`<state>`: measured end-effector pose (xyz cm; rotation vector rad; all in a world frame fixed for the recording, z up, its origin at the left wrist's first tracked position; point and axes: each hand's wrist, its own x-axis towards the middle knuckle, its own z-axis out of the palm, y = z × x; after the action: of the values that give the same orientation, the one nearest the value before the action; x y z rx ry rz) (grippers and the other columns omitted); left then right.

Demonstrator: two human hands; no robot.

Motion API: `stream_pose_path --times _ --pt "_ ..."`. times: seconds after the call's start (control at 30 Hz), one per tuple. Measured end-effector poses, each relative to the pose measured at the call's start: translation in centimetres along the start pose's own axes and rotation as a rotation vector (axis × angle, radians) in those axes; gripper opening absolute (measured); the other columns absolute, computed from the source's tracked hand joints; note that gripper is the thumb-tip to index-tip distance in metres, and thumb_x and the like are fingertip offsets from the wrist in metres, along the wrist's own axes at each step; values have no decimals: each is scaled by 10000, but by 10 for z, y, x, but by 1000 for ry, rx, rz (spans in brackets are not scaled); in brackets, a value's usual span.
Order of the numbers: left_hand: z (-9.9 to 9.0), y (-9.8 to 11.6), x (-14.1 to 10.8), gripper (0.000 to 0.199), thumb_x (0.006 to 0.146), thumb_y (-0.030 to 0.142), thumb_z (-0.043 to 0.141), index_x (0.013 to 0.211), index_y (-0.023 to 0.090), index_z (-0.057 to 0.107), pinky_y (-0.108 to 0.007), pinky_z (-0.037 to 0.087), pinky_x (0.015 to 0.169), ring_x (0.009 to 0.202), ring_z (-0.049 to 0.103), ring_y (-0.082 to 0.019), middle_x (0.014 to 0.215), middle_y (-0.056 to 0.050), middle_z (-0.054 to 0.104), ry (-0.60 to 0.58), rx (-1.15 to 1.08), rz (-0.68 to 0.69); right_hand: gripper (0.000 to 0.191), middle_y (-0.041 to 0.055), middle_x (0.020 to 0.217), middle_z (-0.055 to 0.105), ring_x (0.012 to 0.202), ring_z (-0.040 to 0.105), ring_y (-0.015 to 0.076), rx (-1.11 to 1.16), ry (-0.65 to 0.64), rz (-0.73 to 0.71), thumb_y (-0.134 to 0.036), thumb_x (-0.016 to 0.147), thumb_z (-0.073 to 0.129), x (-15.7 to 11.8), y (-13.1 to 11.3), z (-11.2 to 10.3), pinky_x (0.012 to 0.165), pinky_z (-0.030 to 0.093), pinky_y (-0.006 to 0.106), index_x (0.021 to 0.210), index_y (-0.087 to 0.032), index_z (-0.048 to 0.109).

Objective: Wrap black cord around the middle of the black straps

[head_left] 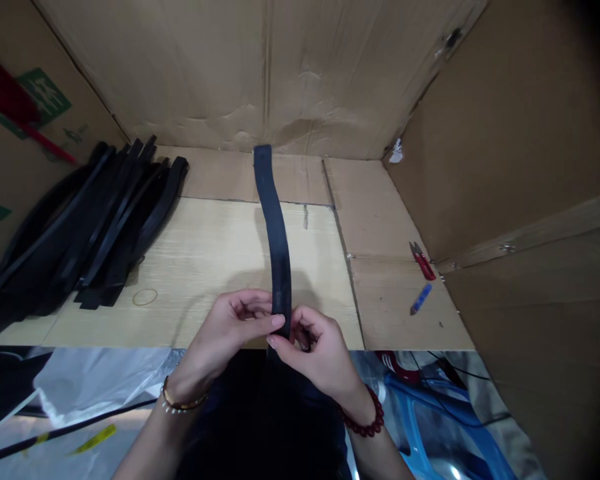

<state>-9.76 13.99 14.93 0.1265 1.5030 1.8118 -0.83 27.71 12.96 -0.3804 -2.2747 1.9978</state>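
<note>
Centrally, a flexible black rubber strip [276, 240] runs away from the person over a pale wooden board [215, 267], slightly curved. Both hands close on its near end: the left hand [225, 340] pinches it from the left, and the right hand [315, 353] curls around it from the right. Left of the strip lies a stack of similar black rubber strips [90, 227], with a thin rubber band [145, 297] near its lower end. Right of the strip lie red-handled thread snips [422, 261] and a small blue object [421, 299].
</note>
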Motion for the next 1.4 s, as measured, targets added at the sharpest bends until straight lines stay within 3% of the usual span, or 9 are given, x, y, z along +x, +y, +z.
stream_pose_path --times 0.2,0.4,0.63,0.73,0.87,1.0,1.2,1.4 --pt "-8 6 -1 260 569 160 877 729 133 674 -185 481 559 594 601 -94 669 -4 690 -67 66 -44 280 -79 549 375 515 287 84 -36 -120 19 -365 718 787 2 4 -11 468 223 243 711 -200 560" --pt "-11 6 -5 270 608 205 862 814 151 698 -211 533 611 673 642 -119 751 -10 701 -79 47 -159 224 -50 633 491 578 390 93 -85 -259 -52 -354 744 772 4 3 -23 534 315 243 761 -198 612" --pt "-5 0 -8 253 602 214 864 747 136 672 -205 505 612 657 607 -108 709 -4 668 -15 95 -96 401 -84 568 353 532 300 81 -63 -147 100 -391 694 800 -1 4 -8 472 232 241 676 -209 444" --pt "-5 -2 -8 265 616 229 859 784 139 675 -222 510 621 673 611 -119 727 -5 664 7 114 -82 360 -72 584 411 529 326 80 55 -145 123 -384 726 771 -1 4 -3 461 241 235 691 -207 459" --pt "-6 0 -8 300 671 265 828 912 145 696 -282 540 667 680 634 -146 731 -14 678 -29 151 -47 293 -40 640 552 566 466 101 187 -147 120 -346 742 751 0 3 -2 489 332 235 735 -211 492" --pt "-6 2 -7 529 649 207 843 1148 174 669 -289 558 714 743 663 -156 855 -31 724 -113 145 33 315 -26 678 622 605 553 118 316 -165 163 -324 726 767 0 5 -3 552 409 254 744 -211 474" --pt "-5 0 -7 600 665 207 848 1232 218 649 -273 562 743 758 673 -139 897 -23 747 -127 122 7 361 -42 677 600 588 527 96 363 -161 195 -314 687 801 0 5 -5 550 386 239 719 -205 458" --pt "-2 2 -8 591 678 217 838 1237 208 648 -263 553 720 744 670 -136 896 -29 755 -59 119 2 420 -47 687 586 610 515 100 344 -163 220 -347 636 851 0 5 -6 562 387 239 721 -204 465"
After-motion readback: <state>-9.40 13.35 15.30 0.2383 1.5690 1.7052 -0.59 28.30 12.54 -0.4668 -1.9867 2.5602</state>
